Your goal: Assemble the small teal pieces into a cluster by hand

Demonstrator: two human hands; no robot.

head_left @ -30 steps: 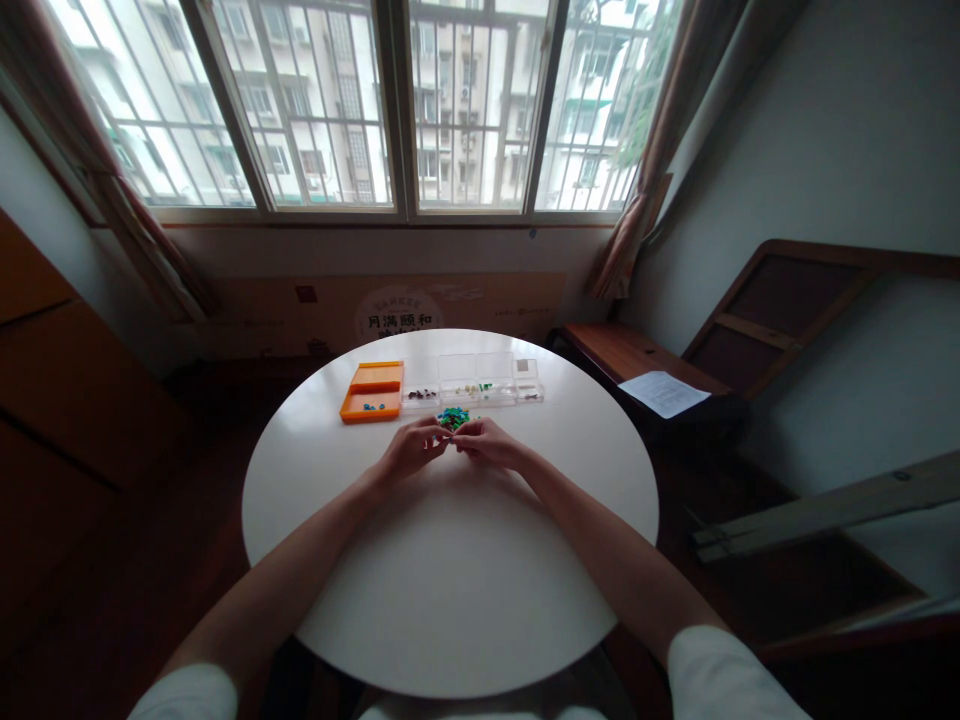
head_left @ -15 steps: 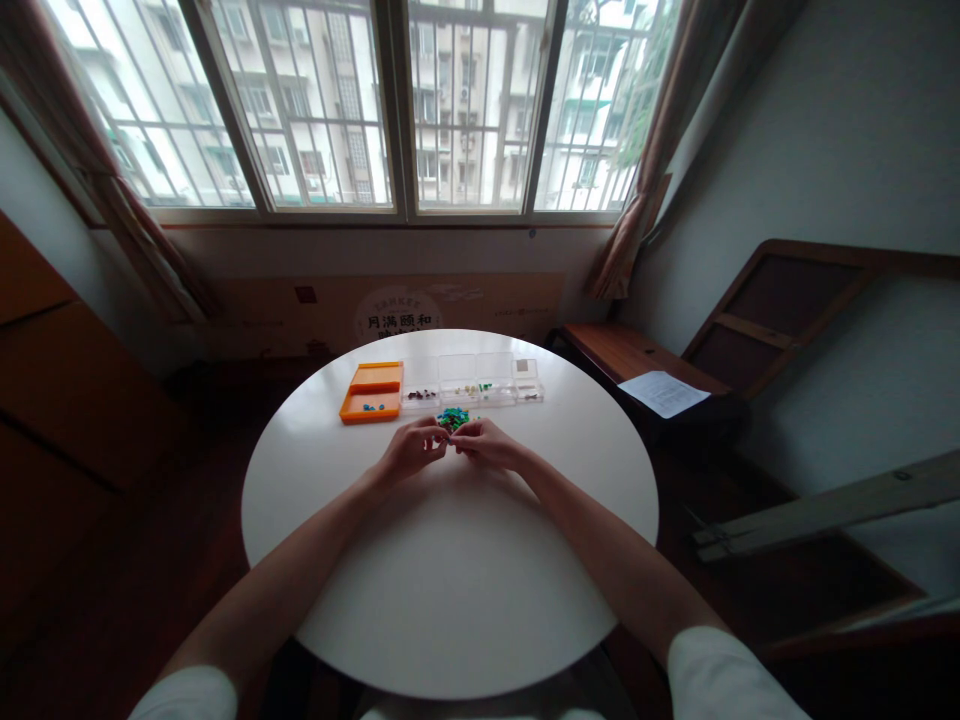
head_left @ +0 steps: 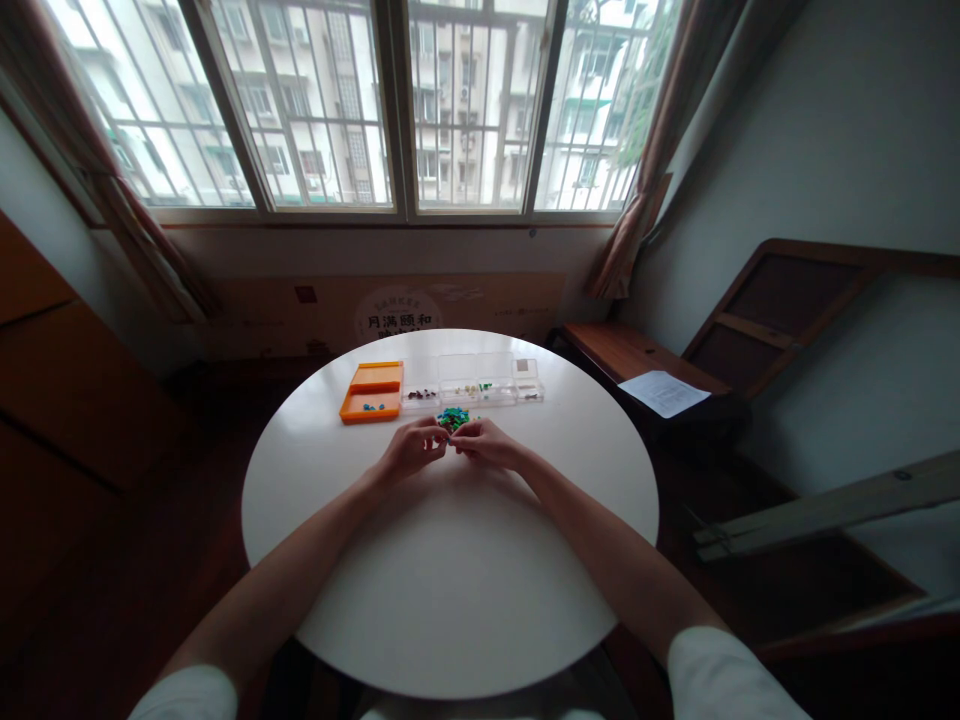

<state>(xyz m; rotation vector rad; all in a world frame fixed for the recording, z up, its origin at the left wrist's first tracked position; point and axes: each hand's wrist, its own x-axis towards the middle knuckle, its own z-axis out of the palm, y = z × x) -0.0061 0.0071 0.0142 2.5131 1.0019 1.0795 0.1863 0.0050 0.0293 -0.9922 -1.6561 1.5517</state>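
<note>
Both hands meet near the middle of the white table (head_left: 450, 560), fingertips almost touching. My left hand (head_left: 412, 447) is closed in a pinch, and what its fingertips hold is too small to make out. My right hand (head_left: 486, 442) pinches from the other side, its fingers pressed together; anything in them is hidden. Just beyond the fingertips lies a pile of small green and blue pieces (head_left: 454, 417), like tiny building bricks. Behind it, an orange box (head_left: 375, 376) holds a few blue pieces. To its right, clear plastic boxes (head_left: 457, 400) contain small brown, cream and green pieces.
A smaller clear box (head_left: 528, 385) stands at the right end of the row. Right of the table, a wooden bench (head_left: 600, 345) bears a sheet of paper (head_left: 664, 393). A printed cardboard panel (head_left: 480, 300) leans below the barred window.
</note>
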